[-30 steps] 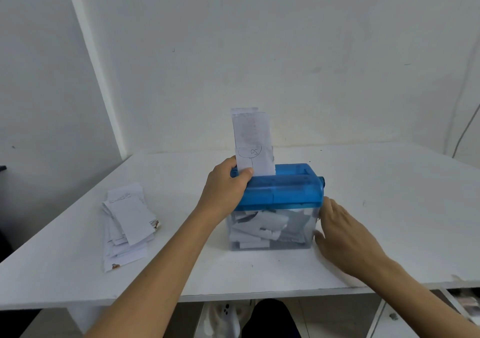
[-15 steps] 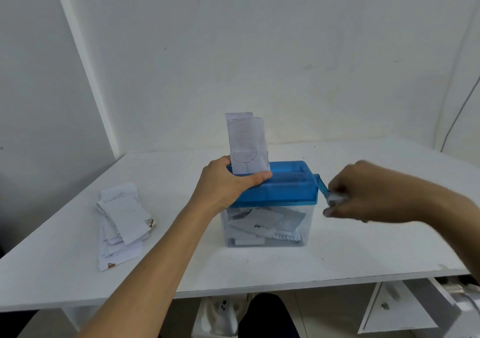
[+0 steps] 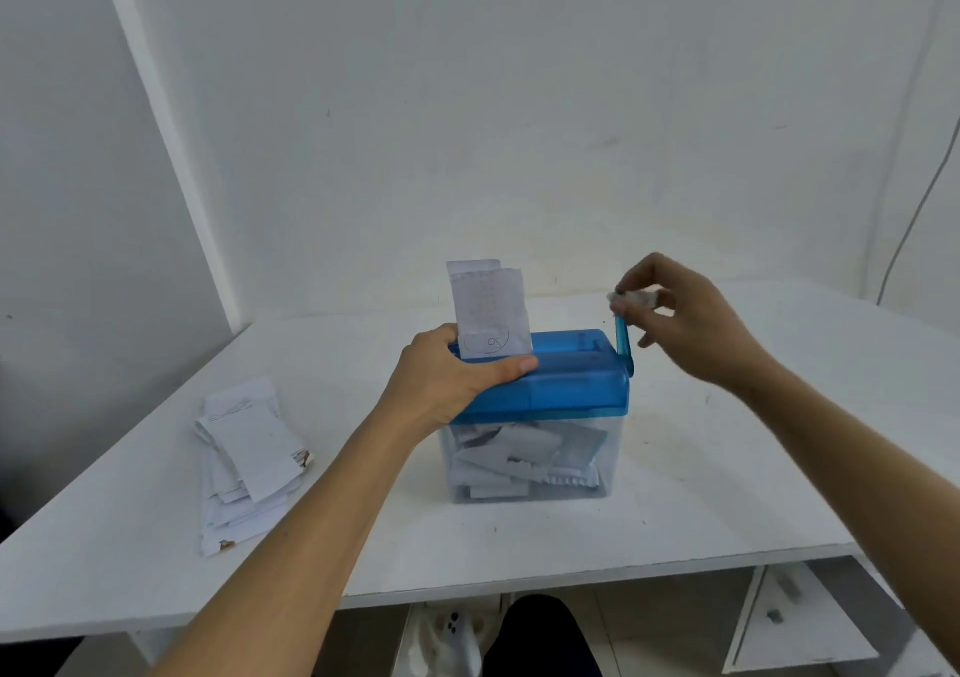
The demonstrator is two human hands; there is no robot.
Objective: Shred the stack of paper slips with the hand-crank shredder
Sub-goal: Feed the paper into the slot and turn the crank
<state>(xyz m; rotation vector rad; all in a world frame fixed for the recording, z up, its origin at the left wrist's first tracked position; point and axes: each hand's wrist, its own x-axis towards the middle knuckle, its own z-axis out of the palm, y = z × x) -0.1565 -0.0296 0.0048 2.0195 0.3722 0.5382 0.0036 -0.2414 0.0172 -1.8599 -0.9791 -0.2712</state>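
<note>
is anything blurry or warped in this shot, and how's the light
Head view: the right hand pinching the crank knob is slightly motion-smeared; print on the slip in the shredder is too soft to read; the wide-angle lens slants the wall corner and splays the table edges; light is soft and even, no glare.

The shredder [image 3: 561,385] stands on the table [image 3: 727,468] near its middle, with shreds [image 3: 519,458] lying inside it. A slip [image 3: 488,307] stands upright in its top toward the 9 o'clock end, where the left hand [image 3: 447,380] grips it. The stack of slips [image 3: 249,458] lies at the shredder's 8 o'clock, well apart. The crank [image 3: 622,341], at the 3 o'clock end, points to 12, its tip pinched by the right hand [image 3: 680,317].
</note>
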